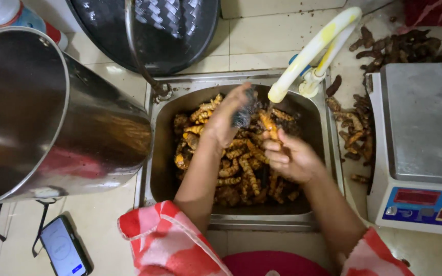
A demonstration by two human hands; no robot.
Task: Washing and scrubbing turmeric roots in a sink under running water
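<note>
The step in hand looks like scrubbing: over the steel sink, under the spout of the white-and-yellow tap, a single turmeric root is being cleaned. The right hand is closed around the root's lower end, fingers curled tight, holding it upright just below the spout. The left hand is clenched on a dark scrubbing brush, blurred, pressed beside the root. The next move likely calls for turning the root to reach its uncleaned faces. Below both hands, a heap of turmeric roots fills the sink.
</note>
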